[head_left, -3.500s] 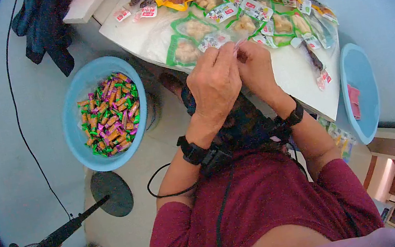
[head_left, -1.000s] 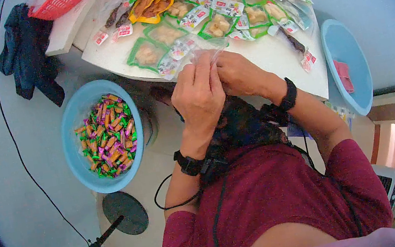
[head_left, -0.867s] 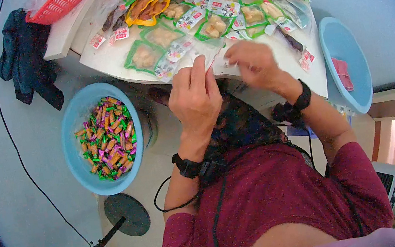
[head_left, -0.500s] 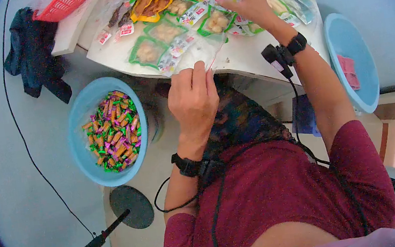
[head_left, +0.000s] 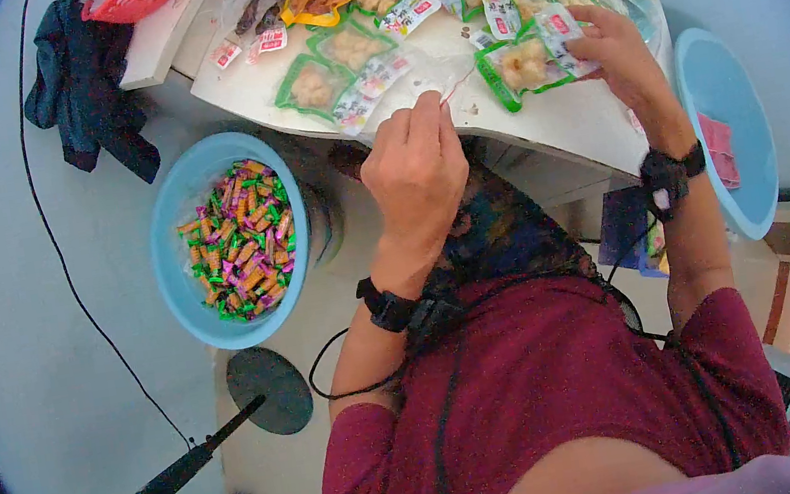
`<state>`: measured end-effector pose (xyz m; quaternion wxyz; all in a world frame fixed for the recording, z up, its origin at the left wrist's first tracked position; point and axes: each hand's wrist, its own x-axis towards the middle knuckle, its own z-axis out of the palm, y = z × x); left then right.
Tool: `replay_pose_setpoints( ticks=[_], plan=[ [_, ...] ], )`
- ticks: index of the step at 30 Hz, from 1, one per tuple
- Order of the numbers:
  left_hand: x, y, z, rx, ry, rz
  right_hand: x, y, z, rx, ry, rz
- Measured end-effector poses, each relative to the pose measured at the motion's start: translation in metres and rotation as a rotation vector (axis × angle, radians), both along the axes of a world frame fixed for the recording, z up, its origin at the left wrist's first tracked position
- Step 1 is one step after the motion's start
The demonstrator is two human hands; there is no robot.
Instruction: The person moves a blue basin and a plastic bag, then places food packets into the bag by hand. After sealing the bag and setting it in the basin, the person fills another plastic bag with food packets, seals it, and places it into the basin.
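Snack packets lie heaped across the white table. On the floor to its left, a blue basin holds wrapped candies. The left hand holds a clear bag at the table's near edge, fingers pinched together on it. The right hand grips one green-edged packet just beside the bag.

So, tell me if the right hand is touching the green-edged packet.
Touching. Head view: the right hand grips the green-edged packet at its right end.
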<state>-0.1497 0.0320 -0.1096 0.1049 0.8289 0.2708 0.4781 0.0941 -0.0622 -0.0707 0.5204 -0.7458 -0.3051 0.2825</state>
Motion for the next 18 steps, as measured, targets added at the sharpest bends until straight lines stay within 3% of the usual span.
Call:
replay_pose_setpoints(
  ticks=[7,18],
  plan=[
    [0.013,-0.001,0.005,-0.081,-0.045,0.03,-0.013,-0.053,-0.014,0.165,0.561,0.083],
    [0.013,-0.003,0.008,-0.099,-0.02,0.056,-0.087,-0.014,-0.013,0.32,0.884,0.119]
  ],
)
